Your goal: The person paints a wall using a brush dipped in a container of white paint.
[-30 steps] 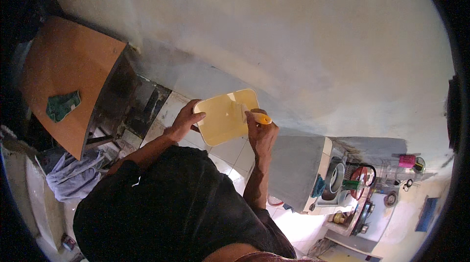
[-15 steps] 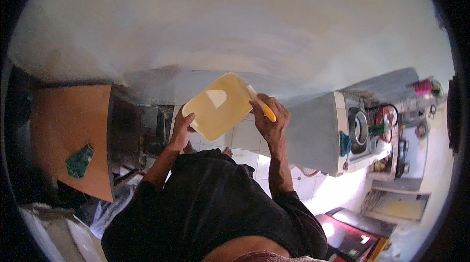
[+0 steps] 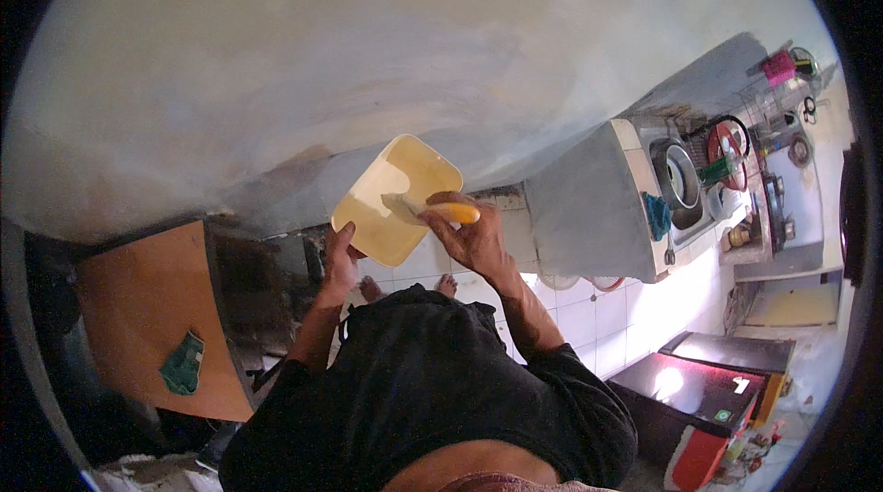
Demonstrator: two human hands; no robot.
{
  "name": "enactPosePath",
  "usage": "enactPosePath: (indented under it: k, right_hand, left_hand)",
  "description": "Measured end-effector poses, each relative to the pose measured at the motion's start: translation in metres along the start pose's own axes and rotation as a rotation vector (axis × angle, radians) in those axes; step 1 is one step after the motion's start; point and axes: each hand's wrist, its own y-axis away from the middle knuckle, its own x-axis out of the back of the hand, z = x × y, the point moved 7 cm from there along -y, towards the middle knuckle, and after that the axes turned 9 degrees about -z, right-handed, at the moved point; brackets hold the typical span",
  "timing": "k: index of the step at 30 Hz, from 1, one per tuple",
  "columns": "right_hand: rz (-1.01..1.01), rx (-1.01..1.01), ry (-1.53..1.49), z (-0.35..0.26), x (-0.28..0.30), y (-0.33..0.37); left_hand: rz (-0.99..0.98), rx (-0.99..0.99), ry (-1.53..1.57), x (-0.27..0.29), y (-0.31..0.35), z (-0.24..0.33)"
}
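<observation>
A pale yellow rectangular tub (image 3: 418, 159) is held up in front of me, tilted so its inside shows. My left hand (image 3: 340, 264) grips its near left corner, thumb over the rim and the other fingers mostly hidden behind. My right hand (image 3: 478, 239) is closed round the orange handle of a flat-headed tool (image 3: 456, 212). The tool's greyish, flared head reaches over the inside of the tub; whether it is a brush or a scraper I cannot tell. A lighter patch lies on the tub's inner floor.
A patchy painted wall (image 3: 441, 41) rises ahead. At left stands an orange-brown board top (image 3: 138, 308) with a green cloth (image 3: 182, 363) on it. On the right, a tiled counter (image 3: 635, 161) carries a metal pot (image 3: 681, 175). A dark red-edged appliance (image 3: 685, 391) stands lower right.
My right hand has swung the tool from the tub's right rim to over its inside, handle now nearly level. The tub has turned and shifted slightly left. The whole view has tilted.
</observation>
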Motion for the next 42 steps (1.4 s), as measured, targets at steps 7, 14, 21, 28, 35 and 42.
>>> enactPosePath:
  k: [7, 14, 21, 28, 35, 42]
  right_hand:
    - [-0.015, -0.323, 0.085, 0.051, 0.008, -0.011]
    - [0.032, -0.345, 0.168, 0.060, 0.006, -0.018]
    - [0.126, -0.383, 0.057, 0.067, 0.000, -0.017]
    - [0.074, -0.460, -0.193, 0.068, -0.017, -0.021]
    - [0.495, -0.373, -0.735, 0.117, -0.028, -0.014]
    - [0.542, -0.392, -0.307, 0.170, -0.076, -0.026]
  left_hand:
    - [-0.008, 0.084, 0.041, 0.012, 0.004, -0.020]
    - [0.009, 0.072, 0.053, 0.023, 0.018, -0.018]
    - [0.137, -0.042, 0.075, 0.036, 0.035, -0.005]
    - [0.193, -0.106, 0.054, 0.041, 0.045, 0.015]
    - [0.099, -0.201, 0.057, 0.058, 0.053, 0.036]
    - [0.097, -0.137, 0.177, 0.094, 0.061, 0.044]
